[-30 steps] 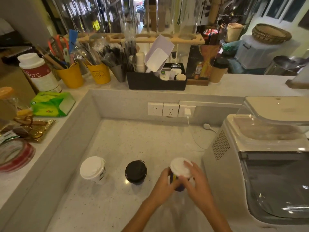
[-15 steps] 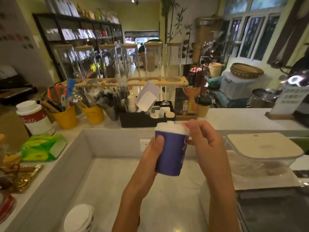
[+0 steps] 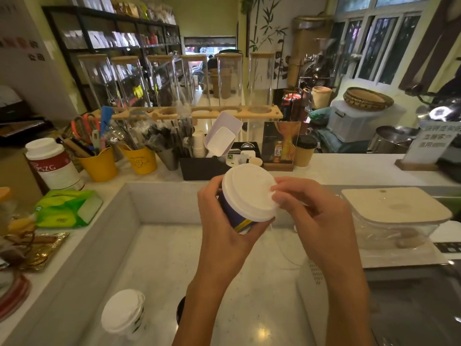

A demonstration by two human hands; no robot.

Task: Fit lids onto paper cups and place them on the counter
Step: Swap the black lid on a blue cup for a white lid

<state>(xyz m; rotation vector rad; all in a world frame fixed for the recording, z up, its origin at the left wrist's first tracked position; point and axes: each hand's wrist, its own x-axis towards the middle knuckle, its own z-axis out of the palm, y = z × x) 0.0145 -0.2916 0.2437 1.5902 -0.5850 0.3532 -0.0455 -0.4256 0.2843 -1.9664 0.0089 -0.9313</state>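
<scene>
I hold a blue paper cup [image 3: 230, 213] tilted toward me in mid-air, above the lower counter [image 3: 154, 265]. My left hand [image 3: 224, 236] wraps around its body. A white lid [image 3: 249, 191] sits on its rim, and my right hand [image 3: 311, 216] presses its fingertips on the lid's right edge. Down on the counter at lower left stands a white cup with a white lid [image 3: 123, 312]. The rim of a black-lidded cup [image 3: 180, 309] peeks out beside my left forearm; the rest of it is hidden.
A white ice machine [image 3: 389, 221] with a clear lid fills the right. On the raised ledge stand yellow utensil buckets [image 3: 99, 166], a black organiser box [image 3: 202, 167], a brown cup with black lid [image 3: 304, 151], a white canister [image 3: 53, 164] and a green tissue pack [image 3: 66, 208].
The cup went from the counter up to chest height, then tilted so its lid faces me. My right fingers shifted onto the lid's right edge. The view rose toward the shop.
</scene>
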